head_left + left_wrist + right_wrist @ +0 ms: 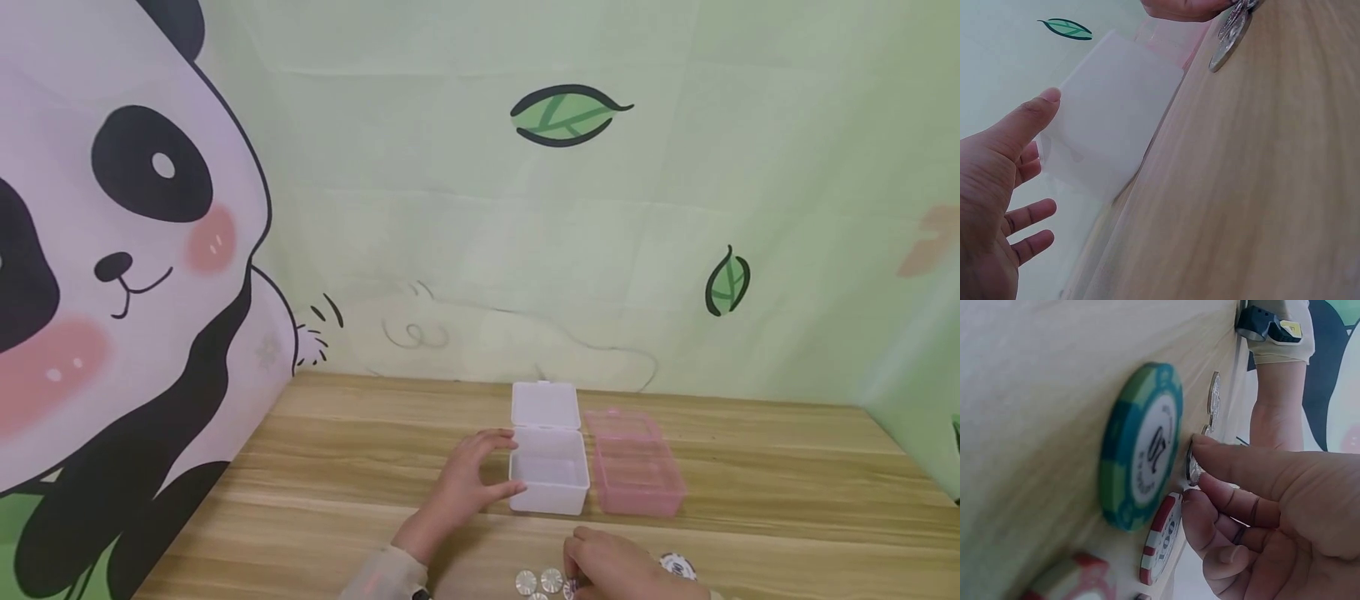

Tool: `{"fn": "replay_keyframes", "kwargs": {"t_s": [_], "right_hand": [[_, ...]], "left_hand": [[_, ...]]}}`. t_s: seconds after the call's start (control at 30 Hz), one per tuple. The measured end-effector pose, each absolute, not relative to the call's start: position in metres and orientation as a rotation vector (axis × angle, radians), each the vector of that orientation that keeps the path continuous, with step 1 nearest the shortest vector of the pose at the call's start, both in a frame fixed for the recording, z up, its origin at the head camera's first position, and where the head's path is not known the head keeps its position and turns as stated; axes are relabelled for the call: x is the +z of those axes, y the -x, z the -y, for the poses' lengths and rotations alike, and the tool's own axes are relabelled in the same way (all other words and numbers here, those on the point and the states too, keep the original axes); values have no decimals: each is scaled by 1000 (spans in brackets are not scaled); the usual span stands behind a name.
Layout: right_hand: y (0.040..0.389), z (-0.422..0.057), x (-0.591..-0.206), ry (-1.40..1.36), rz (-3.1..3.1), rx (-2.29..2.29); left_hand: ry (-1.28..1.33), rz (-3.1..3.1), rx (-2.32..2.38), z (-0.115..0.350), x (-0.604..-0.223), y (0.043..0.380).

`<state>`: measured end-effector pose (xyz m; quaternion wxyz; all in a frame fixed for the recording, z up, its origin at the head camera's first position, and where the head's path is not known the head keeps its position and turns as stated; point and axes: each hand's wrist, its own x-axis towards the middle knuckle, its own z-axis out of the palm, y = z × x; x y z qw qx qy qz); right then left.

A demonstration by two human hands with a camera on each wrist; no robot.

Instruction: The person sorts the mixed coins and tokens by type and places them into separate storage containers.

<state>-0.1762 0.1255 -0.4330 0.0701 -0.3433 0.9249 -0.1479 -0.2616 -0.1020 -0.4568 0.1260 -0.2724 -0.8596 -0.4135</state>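
Observation:
A white lidded plastic box (549, 498) stands with its lid flipped back, and my left hand (467, 483) is at its left side. The thumb lies by the front corner and the other fingers are spread near the back edge. In the left wrist view the thumb overlaps the edge of the box (1116, 106). My right hand (611, 562) is low over the table in front of the box. Its thumb and index finger pinch a silver coin (1193, 467) near the tabletop. Other silver coins (551, 580) lie just left of those fingertips.
A clear pink box (641, 500) with its lid back stands right of the white one. Close to the right hand are a green poker chip (1141, 447) and a red-and-white chip (1163, 540). A printed cloth backdrop (450, 167) rises behind the wooden table (337, 467).

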Motion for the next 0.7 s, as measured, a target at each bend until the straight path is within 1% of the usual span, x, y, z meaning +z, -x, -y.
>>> {"fn": "replay_keyframes", "kwargs": {"t_s": [0.43,0.7], "right_hand": [[176,-126,-430,930,-2665,-643],[177,-128,-425,978,-2574,-763]], "left_hand": [[810,2477,-1216,102,-457,261],[800,2487,-1207,101,-458,262]]}}
